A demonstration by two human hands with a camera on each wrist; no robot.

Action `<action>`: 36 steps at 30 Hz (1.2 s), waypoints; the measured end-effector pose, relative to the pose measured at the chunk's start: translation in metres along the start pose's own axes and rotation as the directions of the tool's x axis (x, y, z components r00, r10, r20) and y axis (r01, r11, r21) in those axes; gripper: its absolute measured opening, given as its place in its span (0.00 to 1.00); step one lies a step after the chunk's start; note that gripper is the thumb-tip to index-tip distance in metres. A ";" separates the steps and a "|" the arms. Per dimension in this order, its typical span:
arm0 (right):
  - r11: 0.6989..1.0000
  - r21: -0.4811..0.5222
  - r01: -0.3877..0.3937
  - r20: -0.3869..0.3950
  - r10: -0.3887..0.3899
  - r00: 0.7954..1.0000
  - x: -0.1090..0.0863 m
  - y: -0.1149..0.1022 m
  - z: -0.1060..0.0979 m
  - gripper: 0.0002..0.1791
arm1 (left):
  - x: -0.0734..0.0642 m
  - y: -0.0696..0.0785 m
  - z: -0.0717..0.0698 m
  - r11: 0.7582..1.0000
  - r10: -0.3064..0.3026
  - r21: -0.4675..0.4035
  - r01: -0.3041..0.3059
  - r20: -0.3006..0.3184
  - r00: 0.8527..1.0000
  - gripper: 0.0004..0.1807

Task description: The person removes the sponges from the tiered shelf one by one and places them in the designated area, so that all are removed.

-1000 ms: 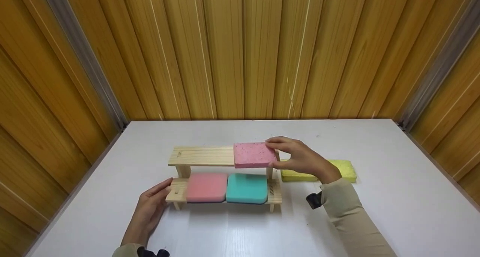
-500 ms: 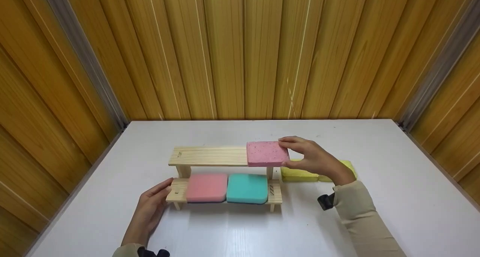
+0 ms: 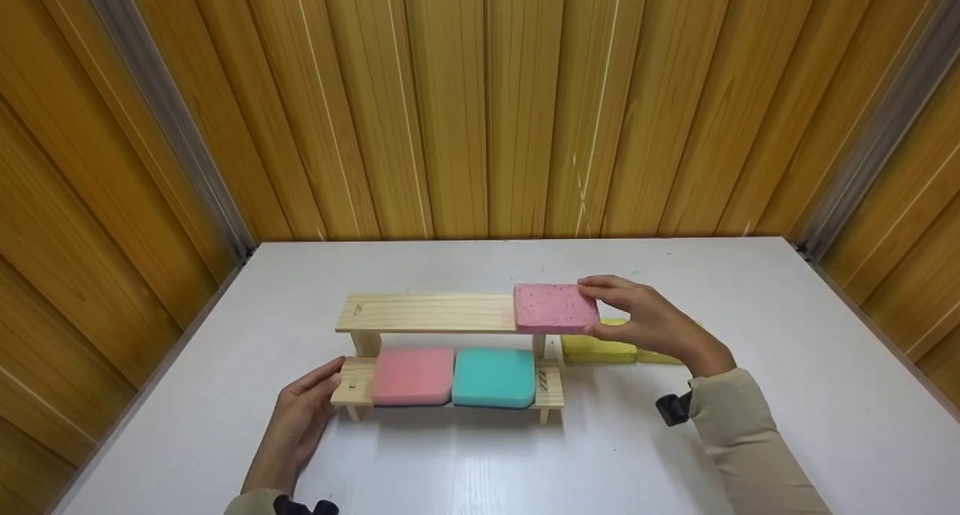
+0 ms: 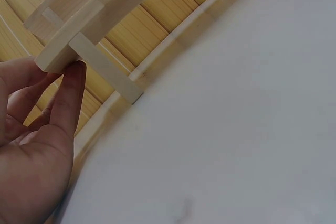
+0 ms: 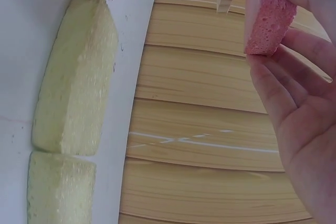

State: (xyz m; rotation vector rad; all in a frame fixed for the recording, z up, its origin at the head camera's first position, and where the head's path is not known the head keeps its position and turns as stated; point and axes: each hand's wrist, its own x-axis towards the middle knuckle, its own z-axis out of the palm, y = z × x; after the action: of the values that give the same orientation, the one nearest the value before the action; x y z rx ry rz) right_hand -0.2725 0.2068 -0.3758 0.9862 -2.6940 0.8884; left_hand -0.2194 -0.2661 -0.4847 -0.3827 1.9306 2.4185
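A two-tier wooden rack (image 3: 427, 313) stands on the table. My left hand (image 3: 296, 417) pinches the left end of its lower shelf; the left wrist view shows fingers and thumb around that wooden end (image 4: 68, 43). My right hand (image 3: 660, 323) holds a speckled pink sponge (image 3: 555, 307) by its right side, thumb at the front and fingers behind. This sponge lies flat at the right end of the upper shelf and sticks out past it. On the lower shelf, a salmon-pink sponge (image 3: 412, 376) sits left of a teal sponge (image 3: 495, 377).
Two yellow sponges lie end to end on the white table (image 3: 465, 477), right of the rack. The nearer-to-rack yellow sponge (image 3: 596, 350) is partly behind my right hand; both show in the right wrist view. Wood-patterned panels (image 3: 517, 109) enclose the table.
My right hand has slid the speckled pink sponge to the right along the upper shelf, past its end. My left hand has stayed on the rack.
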 end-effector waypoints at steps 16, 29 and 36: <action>1.000 -0.008 -0.028 -0.008 0.028 1.000 -0.013 0.007 -0.014 0.31 | -0.002 0.006 0.001 1.000 -0.006 0.008 0.006 0.010 1.000 0.28; 0.999 -0.034 -0.034 -0.005 0.034 0.999 -0.022 0.010 -0.020 0.30 | -0.003 0.009 0.002 0.999 -0.016 -0.038 0.016 0.009 1.000 0.27; 0.999 -0.041 -0.033 -0.043 0.031 0.999 -0.033 0.015 -0.022 0.30 | -0.005 0.010 0.003 0.999 -0.011 -0.045 0.011 0.018 1.000 0.27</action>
State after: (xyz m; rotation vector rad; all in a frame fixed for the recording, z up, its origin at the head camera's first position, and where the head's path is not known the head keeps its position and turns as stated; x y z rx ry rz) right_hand -0.2579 0.2468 -0.3753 0.9078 -2.6883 0.8457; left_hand -0.2166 -0.2651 -0.4734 -0.3708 1.8648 2.4535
